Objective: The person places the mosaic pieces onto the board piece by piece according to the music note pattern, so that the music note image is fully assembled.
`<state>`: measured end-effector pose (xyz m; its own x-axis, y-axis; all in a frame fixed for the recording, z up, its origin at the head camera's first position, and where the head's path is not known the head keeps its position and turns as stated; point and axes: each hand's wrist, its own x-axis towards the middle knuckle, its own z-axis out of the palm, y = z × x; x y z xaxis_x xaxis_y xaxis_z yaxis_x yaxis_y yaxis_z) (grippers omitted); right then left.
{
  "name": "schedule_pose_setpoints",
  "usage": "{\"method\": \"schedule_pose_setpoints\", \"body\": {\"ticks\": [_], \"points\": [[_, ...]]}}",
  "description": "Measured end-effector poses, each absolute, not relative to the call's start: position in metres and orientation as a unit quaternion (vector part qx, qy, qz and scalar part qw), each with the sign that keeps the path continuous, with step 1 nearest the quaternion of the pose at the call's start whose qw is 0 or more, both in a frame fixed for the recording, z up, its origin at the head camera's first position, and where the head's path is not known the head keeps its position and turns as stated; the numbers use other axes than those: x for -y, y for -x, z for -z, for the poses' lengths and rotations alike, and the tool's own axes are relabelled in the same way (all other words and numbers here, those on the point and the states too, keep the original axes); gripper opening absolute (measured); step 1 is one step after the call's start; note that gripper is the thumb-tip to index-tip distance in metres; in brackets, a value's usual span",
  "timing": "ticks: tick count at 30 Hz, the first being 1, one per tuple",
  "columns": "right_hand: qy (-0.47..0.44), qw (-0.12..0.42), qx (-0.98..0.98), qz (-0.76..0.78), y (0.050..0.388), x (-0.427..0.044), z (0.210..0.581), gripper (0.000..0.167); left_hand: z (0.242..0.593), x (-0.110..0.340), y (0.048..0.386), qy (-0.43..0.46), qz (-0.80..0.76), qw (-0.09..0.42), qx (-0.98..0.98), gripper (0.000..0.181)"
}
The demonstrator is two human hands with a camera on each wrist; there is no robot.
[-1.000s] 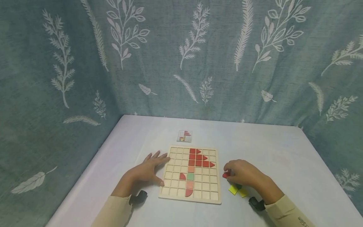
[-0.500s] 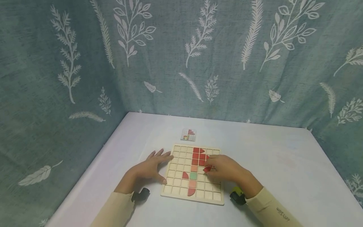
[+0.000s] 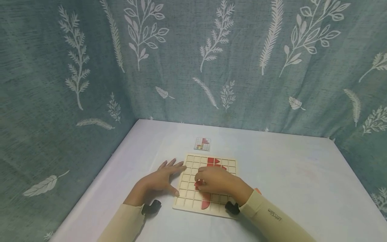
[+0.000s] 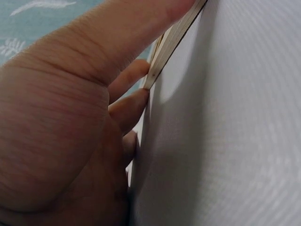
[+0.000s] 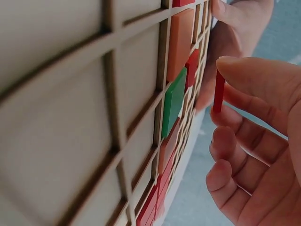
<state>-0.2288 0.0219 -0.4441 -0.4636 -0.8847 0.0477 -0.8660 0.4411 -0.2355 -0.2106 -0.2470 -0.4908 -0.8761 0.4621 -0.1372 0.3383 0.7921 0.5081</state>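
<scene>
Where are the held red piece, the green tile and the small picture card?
Red piece [image 5: 219,93], right wrist view: its thin edge.
Green tile [image 5: 174,102], right wrist view: its face.
Picture card [image 3: 202,144], head view: its printed middle.

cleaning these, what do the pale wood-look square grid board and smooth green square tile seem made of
Grid board: likely bare matte wood; its side shows grain-like streaks. Green tile: painted wood or plastic, unclear; even colour, satin-looking.

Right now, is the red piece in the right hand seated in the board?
No, in the right wrist view the right hand pinches the red piece in its fingertips, clear of the board.
</scene>
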Motion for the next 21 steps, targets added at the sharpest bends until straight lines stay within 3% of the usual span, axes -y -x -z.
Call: {"method": "schedule_pose_setpoints", "body": {"ticks": [21], "points": [[0.504, 0.096, -0.856, 0.072, 0.23, 0.011, 0.444, 0.018, 0.491, 0.248, 0.212, -0.221, -0.232, 0.128, -0.939, 0.114]]}}
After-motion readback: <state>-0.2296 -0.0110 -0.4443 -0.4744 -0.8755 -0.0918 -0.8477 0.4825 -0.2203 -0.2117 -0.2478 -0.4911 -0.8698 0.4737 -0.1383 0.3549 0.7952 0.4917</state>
